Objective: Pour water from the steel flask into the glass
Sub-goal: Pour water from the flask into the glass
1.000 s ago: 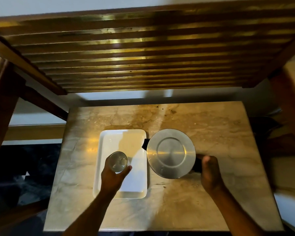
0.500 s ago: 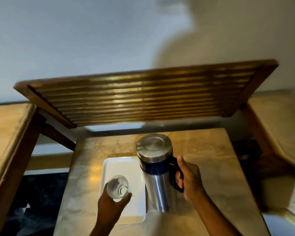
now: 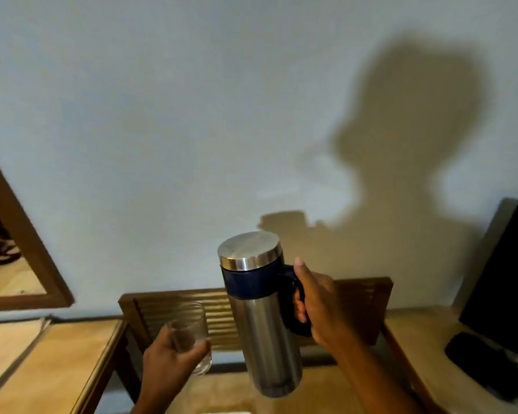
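Wall (image 3: pixel 162 115) behind | left hand (image 3: pixel 168 363) grips glass (image 3: pixel 189 339) | right hand (image 3: pixel 320 309) grips flask (image 3: pixel 263 324) handle, airborne, apart

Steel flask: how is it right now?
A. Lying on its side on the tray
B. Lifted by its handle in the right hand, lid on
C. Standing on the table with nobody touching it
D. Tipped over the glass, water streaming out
B: the right hand grips the dark handle and holds the steel flask up off the table, its steel lid in place, with no water flowing.

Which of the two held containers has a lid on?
The steel flask in the right hand; its lid is on, while the glass in the left hand is open-topped.
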